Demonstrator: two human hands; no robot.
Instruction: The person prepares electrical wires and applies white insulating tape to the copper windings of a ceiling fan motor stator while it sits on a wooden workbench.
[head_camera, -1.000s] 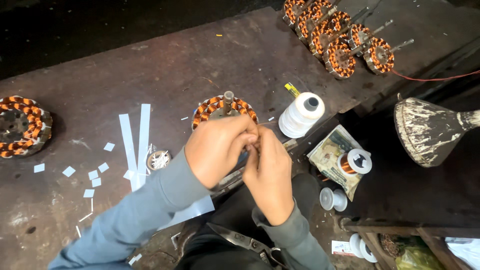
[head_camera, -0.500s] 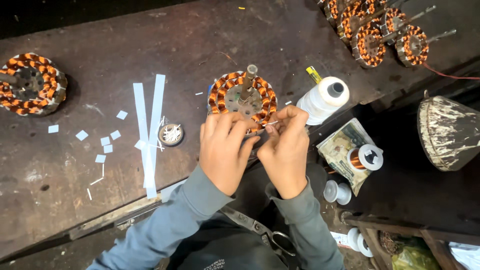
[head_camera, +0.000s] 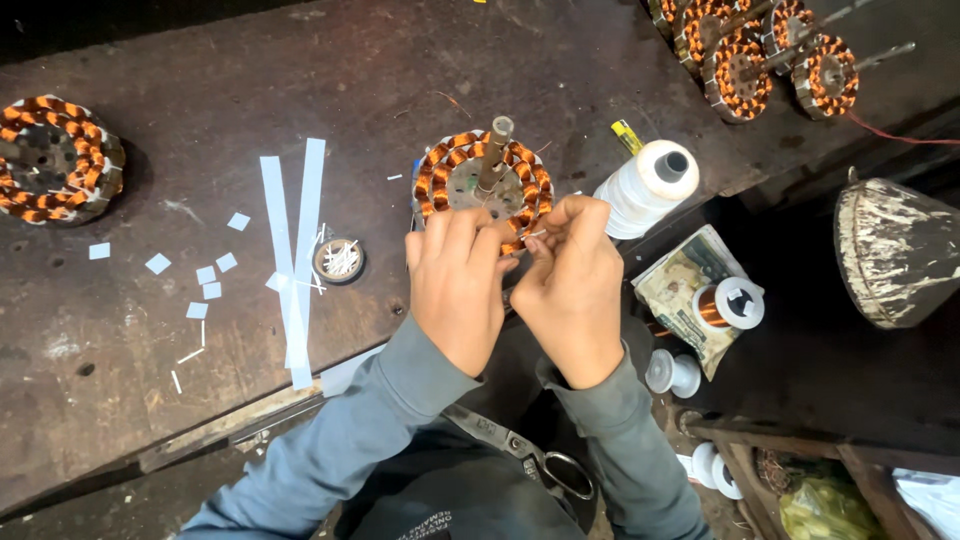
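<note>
Both hands, left hand (head_camera: 458, 290) and right hand (head_camera: 572, 290), seemingly pinch thread at the wound stator (head_camera: 482, 185), spool (head_camera: 645, 185) beside.

A flat, crumpled printed packet (head_camera: 690, 295) in beige, green and white lies just right of the right hand (head_camera: 570, 290), under a wire spool (head_camera: 730, 303).

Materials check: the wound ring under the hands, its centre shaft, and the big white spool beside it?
Wound ring: coils look like bare or enamelled copper wire, glossy orange-brown, on a dull grey metal core. Centre shaft: probably steel, dull brownish grey, unpolished. White spool: likely cotton or synthetic thread, matte white with fine winding lines, on a hollow core. Both hands work at the ring's near edge.
</note>
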